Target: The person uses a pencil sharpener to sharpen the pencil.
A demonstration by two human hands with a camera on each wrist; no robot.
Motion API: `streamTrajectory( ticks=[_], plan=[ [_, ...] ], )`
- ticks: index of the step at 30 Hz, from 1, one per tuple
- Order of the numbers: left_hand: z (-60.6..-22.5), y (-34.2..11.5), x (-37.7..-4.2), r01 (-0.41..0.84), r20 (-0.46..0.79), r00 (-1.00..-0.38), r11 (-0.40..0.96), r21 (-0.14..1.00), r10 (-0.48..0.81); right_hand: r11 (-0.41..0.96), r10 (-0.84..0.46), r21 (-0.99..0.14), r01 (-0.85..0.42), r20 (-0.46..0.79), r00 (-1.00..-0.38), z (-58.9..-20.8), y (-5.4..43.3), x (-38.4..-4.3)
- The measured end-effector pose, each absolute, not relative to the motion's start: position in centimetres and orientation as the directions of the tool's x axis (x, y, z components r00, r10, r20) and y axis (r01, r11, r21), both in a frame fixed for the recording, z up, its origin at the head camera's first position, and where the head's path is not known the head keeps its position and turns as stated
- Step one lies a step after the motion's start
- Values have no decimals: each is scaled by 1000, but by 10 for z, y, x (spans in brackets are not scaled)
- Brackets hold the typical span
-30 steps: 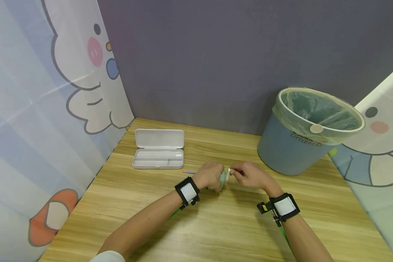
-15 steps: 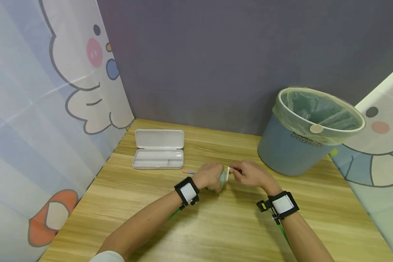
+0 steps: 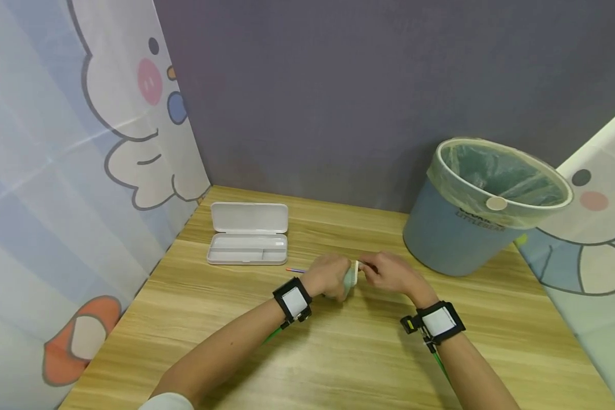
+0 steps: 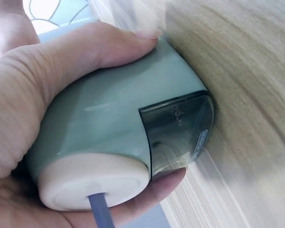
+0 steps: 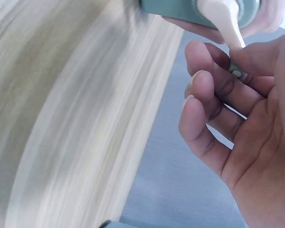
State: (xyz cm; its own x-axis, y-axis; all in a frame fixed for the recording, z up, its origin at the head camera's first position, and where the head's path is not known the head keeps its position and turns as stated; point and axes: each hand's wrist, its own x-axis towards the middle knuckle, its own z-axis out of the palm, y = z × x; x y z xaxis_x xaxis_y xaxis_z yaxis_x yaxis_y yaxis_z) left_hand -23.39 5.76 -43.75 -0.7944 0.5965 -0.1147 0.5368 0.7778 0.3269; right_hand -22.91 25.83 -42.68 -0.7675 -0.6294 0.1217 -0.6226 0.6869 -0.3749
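My left hand [image 3: 329, 275] grips a green crank pencil sharpener [image 4: 99, 109], its thumb across one side and fingers round the other. A dark see-through shavings drawer [image 4: 178, 130] is set into the body. Out of the cream round front sticks a pencil [image 4: 101, 211], its orange-tipped end showing left of the hand in the head view. At the sharpener's other end, my right hand [image 3: 389, 272] pinches the small green knob [image 5: 236, 71] of the cream crank [image 5: 228, 23] between thumb and index finger. The right hand's other fingers are loosely curled.
A white pencil case [image 3: 247, 249] with compartments lies with its lid up on the wooden table [image 3: 338, 353], left of the hands. At the right stands a blue bin [image 3: 448, 228] with a clear liner. A grey wall [image 3: 307, 102] closes off the back.
The right hand and its wrist shift slightly up and left, with the crank's angle changing a little. The left hand holds the sharpener in the same place.
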Motion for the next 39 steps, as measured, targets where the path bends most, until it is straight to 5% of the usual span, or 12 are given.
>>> streamTrajectory(
  ticks=[39],
  plan=[
    [-441,58,-231,562,-69,-795,773,294,603,703,-637,-307,-642,129,-760,-466,253,-227]
  ],
)
